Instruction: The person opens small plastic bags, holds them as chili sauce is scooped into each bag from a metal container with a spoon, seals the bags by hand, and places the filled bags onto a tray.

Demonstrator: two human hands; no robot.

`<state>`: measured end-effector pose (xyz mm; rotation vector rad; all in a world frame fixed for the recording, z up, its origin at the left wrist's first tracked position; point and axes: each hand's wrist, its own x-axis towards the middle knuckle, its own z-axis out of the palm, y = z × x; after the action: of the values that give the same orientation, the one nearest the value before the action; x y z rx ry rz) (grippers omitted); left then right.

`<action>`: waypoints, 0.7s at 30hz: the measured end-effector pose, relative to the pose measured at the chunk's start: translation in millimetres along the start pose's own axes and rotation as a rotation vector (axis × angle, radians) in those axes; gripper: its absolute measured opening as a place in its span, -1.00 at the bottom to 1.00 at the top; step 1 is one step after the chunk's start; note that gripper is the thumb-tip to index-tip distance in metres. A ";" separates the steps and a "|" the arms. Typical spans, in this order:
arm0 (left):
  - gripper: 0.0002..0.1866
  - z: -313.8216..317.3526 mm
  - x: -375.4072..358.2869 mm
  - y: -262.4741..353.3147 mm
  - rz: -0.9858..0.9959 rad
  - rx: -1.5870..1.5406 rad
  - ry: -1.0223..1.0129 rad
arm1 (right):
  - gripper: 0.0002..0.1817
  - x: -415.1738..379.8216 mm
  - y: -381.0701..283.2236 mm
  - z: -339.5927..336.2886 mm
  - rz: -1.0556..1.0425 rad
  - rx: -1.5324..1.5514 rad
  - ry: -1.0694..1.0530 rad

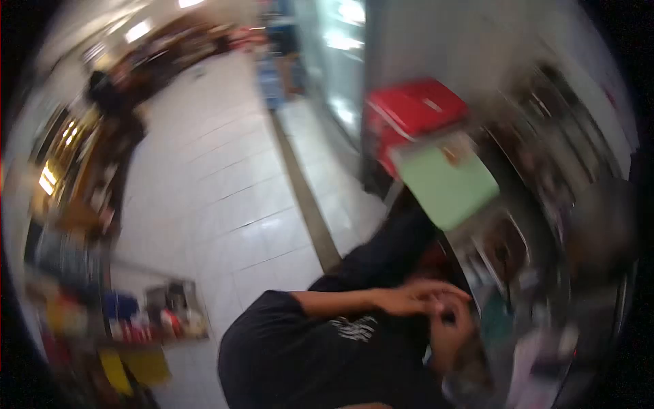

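Fingers of one hand lay stretched out and close together across the top of the other hand, whose fingers were curled inward around something small and dark; blur hid what that small dark thing was, and I cannot tell whether it was gripped or only touched. Which hand was which was a judgement: the upper one, on a bare forearm running in from the left, read as the left hand, and the lower, curled one as the right hand. Both met just above a black shirt with pale print, beside a cluttered rack at the right. A green sheet and a red box sat higher on that side, and the white tiled floor stretched away to the left toward shelves of goods. The view was tilted and smeared by fast movement. With such motion, the small thing might have slipped out of a loose curl and dropped onto the tiles, or an elbow might have knocked the crowded rack and brought items down.
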<state>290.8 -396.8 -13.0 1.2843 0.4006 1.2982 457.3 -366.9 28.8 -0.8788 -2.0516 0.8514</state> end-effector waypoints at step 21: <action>-0.72 -42.5 20.6 -39.4 0.087 1.049 0.531 | -0.77 -31.7 85.7 8.4 0.359 0.094 0.244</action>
<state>281.1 -350.2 -52.0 1.7783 1.5644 1.5521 492.2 -347.5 -53.8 -1.2549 -1.6561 0.9669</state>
